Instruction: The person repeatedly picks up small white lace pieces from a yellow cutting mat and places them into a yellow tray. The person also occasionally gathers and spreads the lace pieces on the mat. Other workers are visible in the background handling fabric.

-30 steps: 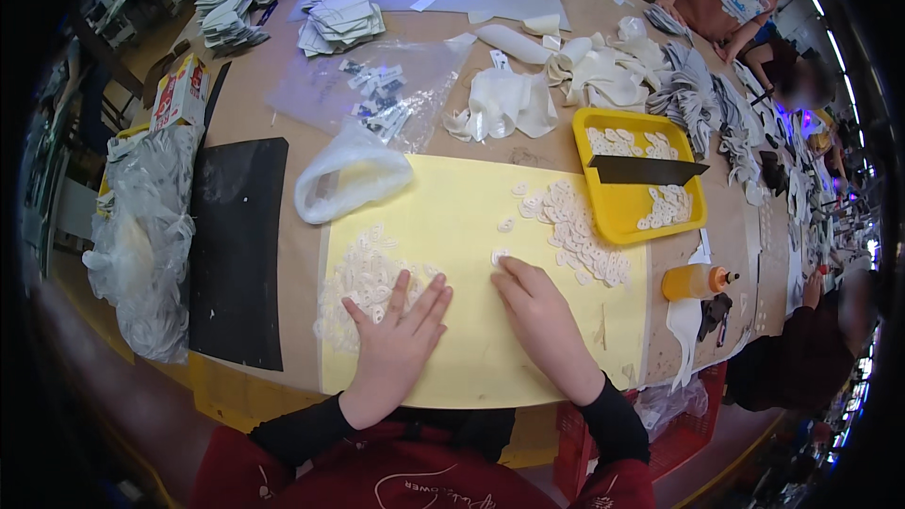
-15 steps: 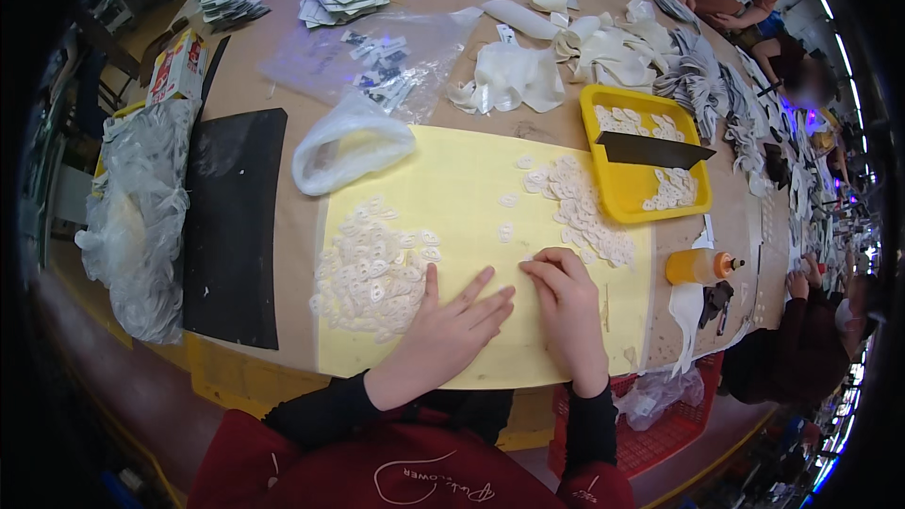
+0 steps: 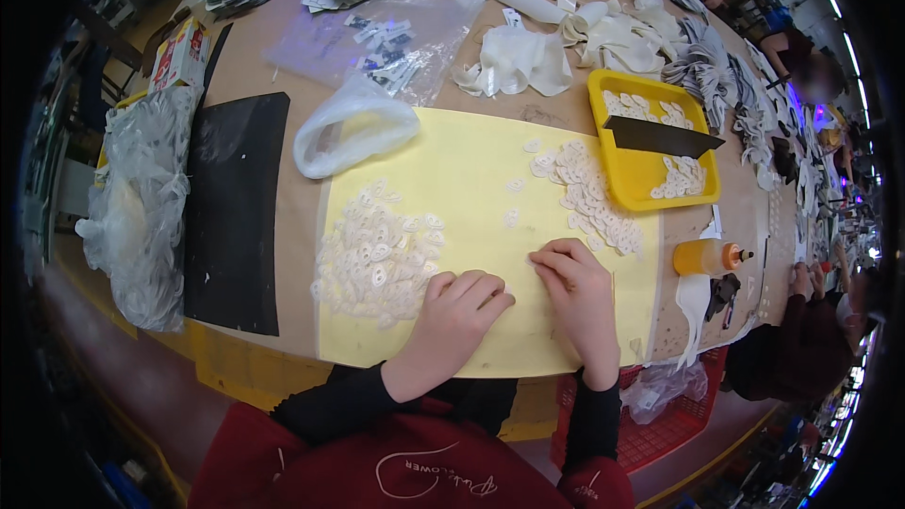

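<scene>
My left hand rests over a yellow sheet, its fingers curled together. What they hold, if anything, is hidden. Beside it on the left lies a heap of small off-white oval pieces, with marks or holes in their middles. My right hand pinches thumb and forefinger at a small whitish piece, only just visible at the tips. Farther off, a second spread of the same pieces overlaps in a slanting band. A couple of loose pieces lie between the two groups.
A yellow tray with a black divider holds more pieces at the right. Near it are an orange bottle and pale fabric scraps. A clear bag, black board and plastic-wrapped bundle stand left.
My left hand's spread fingers have curled in, and the hand has shifted slightly right. My right hand keeps its pinch. The whole view has shifted slightly.
</scene>
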